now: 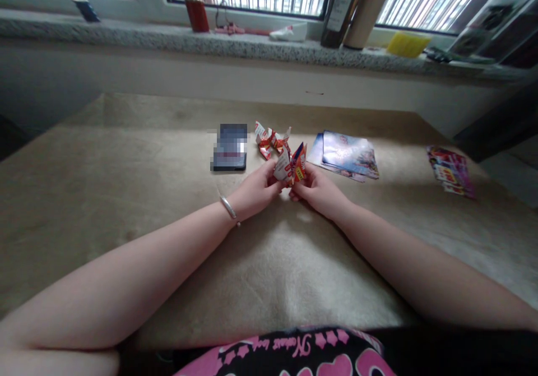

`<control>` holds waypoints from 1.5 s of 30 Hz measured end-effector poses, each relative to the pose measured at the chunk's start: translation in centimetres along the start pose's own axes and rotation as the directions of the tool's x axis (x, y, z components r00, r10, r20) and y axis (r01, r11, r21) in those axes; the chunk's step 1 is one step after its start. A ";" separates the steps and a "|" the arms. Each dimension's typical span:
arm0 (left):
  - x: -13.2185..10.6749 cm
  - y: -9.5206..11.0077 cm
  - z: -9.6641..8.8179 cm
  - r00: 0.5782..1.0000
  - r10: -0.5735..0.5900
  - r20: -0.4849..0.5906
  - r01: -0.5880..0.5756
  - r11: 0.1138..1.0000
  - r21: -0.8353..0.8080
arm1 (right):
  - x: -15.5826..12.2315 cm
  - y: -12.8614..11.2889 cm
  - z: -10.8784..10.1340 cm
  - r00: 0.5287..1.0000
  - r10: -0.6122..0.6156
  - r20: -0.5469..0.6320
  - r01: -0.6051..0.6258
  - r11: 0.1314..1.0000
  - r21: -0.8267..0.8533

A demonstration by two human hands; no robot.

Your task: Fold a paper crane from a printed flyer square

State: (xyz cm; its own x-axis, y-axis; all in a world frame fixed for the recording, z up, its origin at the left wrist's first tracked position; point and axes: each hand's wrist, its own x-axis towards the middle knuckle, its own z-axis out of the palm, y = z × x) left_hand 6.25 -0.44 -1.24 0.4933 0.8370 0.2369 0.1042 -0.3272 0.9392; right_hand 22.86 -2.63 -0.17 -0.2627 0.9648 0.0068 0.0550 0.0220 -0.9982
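Observation:
Both hands meet at the middle of the beige table. My left hand, with a silver bangle on its wrist, pinches the left side of a small folded paper piece printed in red, white and orange. My right hand pinches the right side of the same piece. The fingers of both hands are closed on it, holding it just above the tabletop. Just behind it lies another folded red and white paper figure on the table.
A dark phone lies left of the folded papers. A stack of blue printed sheets lies to the right, and colourful pink sheets farther right. The stone windowsill carries a red container, a dark jar and a yellow item.

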 end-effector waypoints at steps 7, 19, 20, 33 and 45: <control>0.1 0.6 0.1 0.999 0.032 0.013 -0.031 0.999 -0.007 | 0.0 0.3 -0.2 0.999 -0.035 0.026 0.036 0.999 -0.038; -0.7 1.2 0.0 0.999 0.051 -0.011 -0.047 0.979 0.197 | 0.0 0.8 -0.4 0.992 -0.128 0.000 0.127 0.985 -0.117; -0.7 1.1 0.0 0.998 0.053 -0.018 -0.050 0.985 0.166 | 0.0 0.7 -0.4 0.992 -0.125 -0.010 0.124 0.987 -0.102; -0.2 1.0 -0.2 0.994 0.074 -0.074 -0.083 0.988 -0.129 | -0.3 0.4 -0.6 0.985 -0.167 -0.032 0.167 0.986 -0.026; -0.1 1.1 -0.3 0.993 0.045 -0.113 -0.059 0.991 -0.122 | -0.4 0.3 -0.4 0.981 -0.175 -0.083 0.176 0.984 0.011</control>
State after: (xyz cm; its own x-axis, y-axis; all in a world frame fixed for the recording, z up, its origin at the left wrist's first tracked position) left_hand 6.04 -0.75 -0.15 0.3971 0.8655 0.3053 -0.0313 -0.3197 0.9470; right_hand 23.37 -2.87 -0.40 -0.1877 0.9645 0.1858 -0.0031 0.1886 -0.9821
